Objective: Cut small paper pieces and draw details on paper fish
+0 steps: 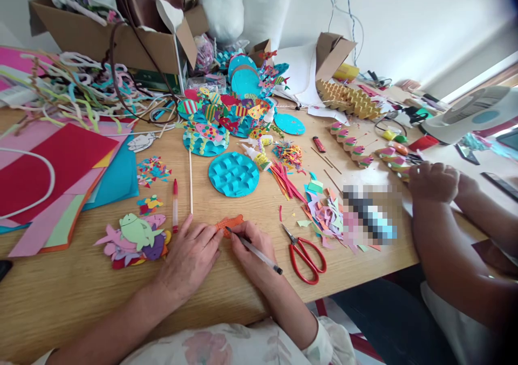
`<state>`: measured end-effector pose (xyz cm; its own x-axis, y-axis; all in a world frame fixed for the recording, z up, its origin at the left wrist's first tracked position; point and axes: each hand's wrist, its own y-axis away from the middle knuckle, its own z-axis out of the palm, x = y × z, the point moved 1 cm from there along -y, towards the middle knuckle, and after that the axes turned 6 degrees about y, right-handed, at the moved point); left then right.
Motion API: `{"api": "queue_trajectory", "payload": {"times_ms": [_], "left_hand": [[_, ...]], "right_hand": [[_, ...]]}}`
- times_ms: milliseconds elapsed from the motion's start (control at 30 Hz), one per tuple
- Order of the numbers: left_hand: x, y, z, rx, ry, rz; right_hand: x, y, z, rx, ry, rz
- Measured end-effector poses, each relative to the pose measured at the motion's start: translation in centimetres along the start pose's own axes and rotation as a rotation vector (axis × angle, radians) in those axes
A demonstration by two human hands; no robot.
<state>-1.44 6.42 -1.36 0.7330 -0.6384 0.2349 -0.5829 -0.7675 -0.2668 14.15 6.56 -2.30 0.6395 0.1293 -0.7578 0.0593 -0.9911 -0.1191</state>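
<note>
An orange paper fish [234, 222] lies on the wooden table. My left hand [192, 254] rests flat beside it, fingers stretched out, the fingertips at the fish's left end. My right hand [253, 249] is closed round a pen [261, 256], its dark tip touching the fish. Left of my hands is a pile of cut paper fish [140, 234] in green, pink and purple. A red-capped pen [175, 205] lies beside the pile. Red-handled scissors [303, 254] lie slightly open to the right of my right hand. Beyond my hands sits a blue oval with raised paper scales [233, 174].
Coloured paper sheets [52, 165] cover the left side. Paper scraps [324, 214] lie at right, near another person's arms [433, 219]. Decorated fish [210, 111], glue bottles [257, 157] and a cardboard box [89, 46] stand further back. A thin stick [191, 181] points away from my left hand.
</note>
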Motion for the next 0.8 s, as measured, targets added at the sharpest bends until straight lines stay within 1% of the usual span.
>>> {"api": "queue_trajectory", "payload": {"times_ms": [400, 600, 800], "left_hand": [[0.01, 0.19, 0.26, 0.045, 0.003, 0.019], [-0.06, 0.21, 0.26, 0.032, 0.003, 0.015], [0.05, 0.24, 0.29, 0.026, -0.001, -0.003]], "right_hand": [[-0.14, -0.04, -0.04, 0.002, 0.034, 0.013], [-0.02, 0.00, 0.04, 0.022, 0.065, 0.035], [-0.24, -0.11, -0.08, -0.003, 0.051, 0.059]]}}
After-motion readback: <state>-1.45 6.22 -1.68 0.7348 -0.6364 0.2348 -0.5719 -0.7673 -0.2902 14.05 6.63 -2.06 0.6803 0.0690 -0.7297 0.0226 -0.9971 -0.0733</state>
